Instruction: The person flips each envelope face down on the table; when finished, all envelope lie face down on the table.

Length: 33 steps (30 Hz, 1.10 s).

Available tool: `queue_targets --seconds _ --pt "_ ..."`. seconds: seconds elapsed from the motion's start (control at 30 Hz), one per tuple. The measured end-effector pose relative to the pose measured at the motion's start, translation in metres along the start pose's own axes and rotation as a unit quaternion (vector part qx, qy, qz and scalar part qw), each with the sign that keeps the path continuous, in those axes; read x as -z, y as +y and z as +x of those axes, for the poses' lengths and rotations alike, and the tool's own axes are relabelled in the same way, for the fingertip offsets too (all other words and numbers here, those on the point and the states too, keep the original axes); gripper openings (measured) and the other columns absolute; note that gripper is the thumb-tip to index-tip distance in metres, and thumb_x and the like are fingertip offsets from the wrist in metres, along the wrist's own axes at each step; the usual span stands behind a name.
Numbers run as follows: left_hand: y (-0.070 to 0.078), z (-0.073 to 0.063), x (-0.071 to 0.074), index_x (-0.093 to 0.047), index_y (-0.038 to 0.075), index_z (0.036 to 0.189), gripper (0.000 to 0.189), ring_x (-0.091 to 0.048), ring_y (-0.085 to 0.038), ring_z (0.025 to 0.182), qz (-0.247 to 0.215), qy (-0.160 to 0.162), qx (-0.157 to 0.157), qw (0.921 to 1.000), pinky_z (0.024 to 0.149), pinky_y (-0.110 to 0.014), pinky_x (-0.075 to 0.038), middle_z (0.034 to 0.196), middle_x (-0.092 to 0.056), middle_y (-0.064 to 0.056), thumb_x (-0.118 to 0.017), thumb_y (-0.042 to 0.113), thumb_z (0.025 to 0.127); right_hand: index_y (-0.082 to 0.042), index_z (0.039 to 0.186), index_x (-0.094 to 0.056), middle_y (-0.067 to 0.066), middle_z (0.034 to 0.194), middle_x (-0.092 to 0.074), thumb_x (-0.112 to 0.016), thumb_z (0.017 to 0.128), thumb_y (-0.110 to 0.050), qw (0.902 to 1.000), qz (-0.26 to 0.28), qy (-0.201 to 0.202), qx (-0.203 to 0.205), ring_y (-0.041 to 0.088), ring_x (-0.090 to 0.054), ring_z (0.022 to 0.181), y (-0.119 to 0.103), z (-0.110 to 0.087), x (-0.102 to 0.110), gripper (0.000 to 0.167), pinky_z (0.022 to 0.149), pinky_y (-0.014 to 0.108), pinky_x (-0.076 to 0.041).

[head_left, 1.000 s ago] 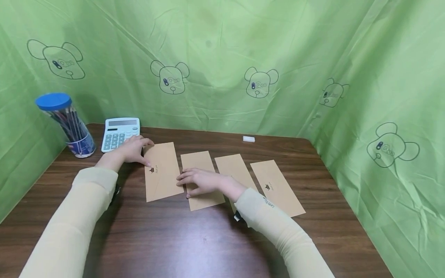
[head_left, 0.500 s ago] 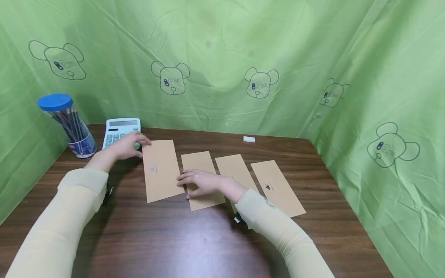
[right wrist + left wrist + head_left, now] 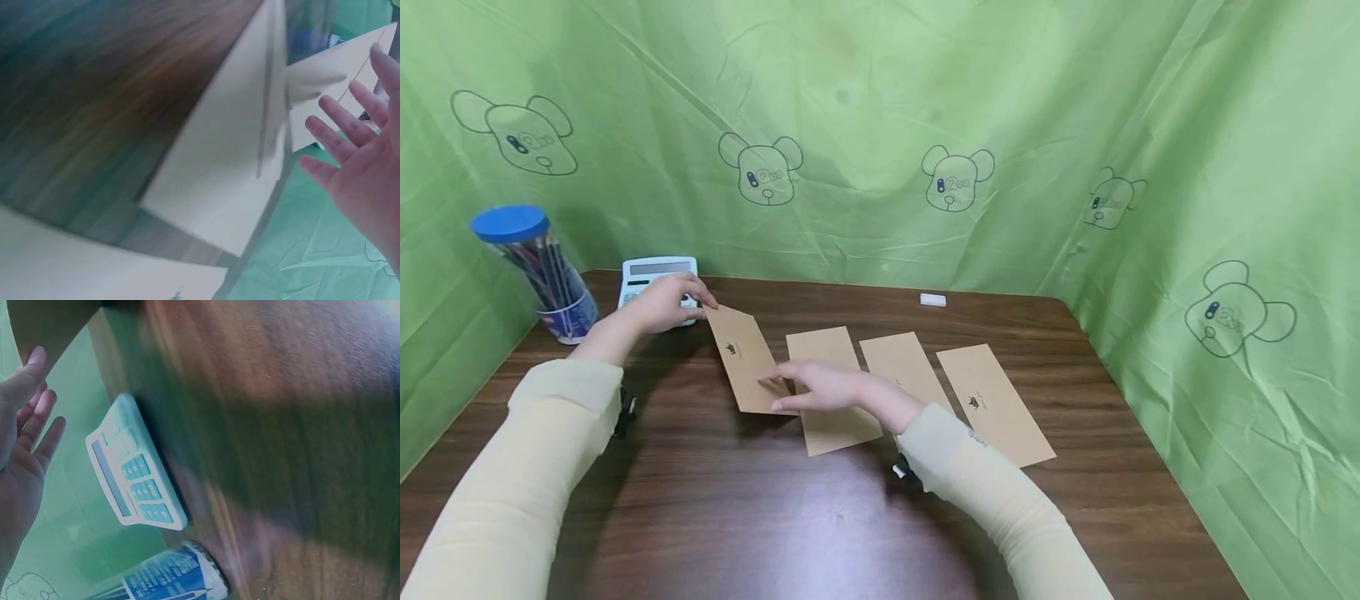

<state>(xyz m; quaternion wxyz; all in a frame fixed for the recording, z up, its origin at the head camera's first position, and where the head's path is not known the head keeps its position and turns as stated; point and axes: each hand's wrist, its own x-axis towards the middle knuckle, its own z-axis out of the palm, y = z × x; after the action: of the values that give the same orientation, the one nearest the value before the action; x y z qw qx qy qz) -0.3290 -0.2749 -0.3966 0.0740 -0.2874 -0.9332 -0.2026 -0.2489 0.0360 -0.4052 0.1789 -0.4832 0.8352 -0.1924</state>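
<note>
My left hand (image 3: 658, 307) pinches the far left corner of the leftmost brown paper envelope (image 3: 737, 350), which bears a small black crown print. This envelope is tilted, its left side raised off the table. In the left wrist view, thumb and fingers meet at the envelope's (image 3: 47, 328) edge. My right hand (image 3: 827, 385) reaches across the second envelope (image 3: 823, 343), fingertips at the tilted envelope's right edge; the right wrist view has its fingers (image 3: 347, 122) spread. Further right lie a third envelope (image 3: 904, 358), partly under the right forearm, and a fourth (image 3: 996, 408).
A light blue calculator (image 3: 658, 267) sits behind my left hand. Beside it stands a clear tub of pencils (image 3: 553, 275) with a blue lid. A small white block (image 3: 933, 300) lies near the back edge of the wooden table (image 3: 722, 500). Green curtains (image 3: 850, 100) surround the table.
My left hand has shifted up and left to the leftmost envelope's corner and raised that side, tilting it. The right hand has moved slightly left, onto this envelope's right edge.
</note>
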Motion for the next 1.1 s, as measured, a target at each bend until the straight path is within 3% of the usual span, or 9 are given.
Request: queue_targets --seconds 0.23,0.4,0.6,0.83,0.97,1.1 --pt "0.008 0.008 0.005 -0.07 0.008 0.085 0.009 -0.057 -0.026 0.083 -0.013 0.03 -0.014 0.9994 0.073 -0.043 -0.044 0.089 -0.065 -0.009 -0.075 0.006 0.077 -0.011 0.138 -0.043 0.005 0.136 -0.053 -0.057 0.094 -0.035 0.9939 0.091 0.063 -0.003 0.016 -0.05 0.124 -0.015 0.01 0.011 0.052 0.101 0.027 -0.041" --pt "0.015 0.015 0.011 -0.069 0.006 0.087 0.008 -0.058 -0.024 0.081 -0.03 0.02 0.007 0.9993 0.076 -0.047 -0.046 0.085 -0.065 -0.006 -0.073 0.008 0.08 -0.012 0.138 -0.039 0.007 0.136 -0.051 -0.06 0.092 -0.032 0.9833 0.158 0.09 -0.016 0.018 -0.054 0.121 -0.021 0.013 0.015 0.054 0.096 0.023 -0.045" --pt "0.025 0.026 0.02 -0.067 0.007 0.088 0.006 -0.06 -0.021 0.079 -0.051 0.022 0.034 0.9979 0.075 -0.043 -0.048 0.086 -0.063 -0.007 -0.07 0.007 0.084 -0.016 0.138 -0.038 0.007 0.135 -0.051 -0.063 0.091 -0.021 0.9781 0.167 0.124 -0.011 0.012 -0.058 0.11 -0.025 0.007 0.02 0.054 0.087 0.02 -0.049" --pt "0.038 0.033 0.032 -0.062 0.006 0.095 0.014 -0.057 -0.02 0.079 -0.053 0.038 0.035 0.9973 0.071 -0.035 -0.045 0.087 -0.062 -0.007 -0.07 0.01 0.084 -0.01 0.14 -0.042 0.007 0.143 -0.044 -0.057 0.088 -0.001 0.9682 0.217 0.124 -0.001 0.017 -0.066 0.074 -0.027 0.0 0.025 0.054 0.063 0.027 -0.055" --pt "0.044 0.036 0.036 -0.061 0.005 0.103 0.02 -0.056 -0.022 0.082 -0.051 0.032 0.035 0.9976 0.072 -0.039 -0.045 0.089 -0.061 -0.009 -0.069 0.01 0.085 -0.009 0.137 -0.047 0.006 0.136 -0.049 -0.06 0.085 0.001 0.9719 0.181 0.15 -0.007 0.011 -0.065 0.08 -0.023 -0.001 0.022 0.055 0.062 0.02 -0.051" --pt "0.047 0.038 0.038 -0.059 0.005 0.113 0.032 -0.057 -0.024 0.085 -0.056 0.025 0.042 0.9972 0.076 -0.042 -0.046 0.093 -0.061 -0.01 -0.071 0.01 0.083 -0.011 0.135 -0.05 0.005 0.129 -0.053 -0.062 0.082 0.002 0.9678 0.175 0.18 -0.019 0.01 -0.063 0.086 -0.018 0.0 0.016 0.057 0.057 0.019 -0.049"
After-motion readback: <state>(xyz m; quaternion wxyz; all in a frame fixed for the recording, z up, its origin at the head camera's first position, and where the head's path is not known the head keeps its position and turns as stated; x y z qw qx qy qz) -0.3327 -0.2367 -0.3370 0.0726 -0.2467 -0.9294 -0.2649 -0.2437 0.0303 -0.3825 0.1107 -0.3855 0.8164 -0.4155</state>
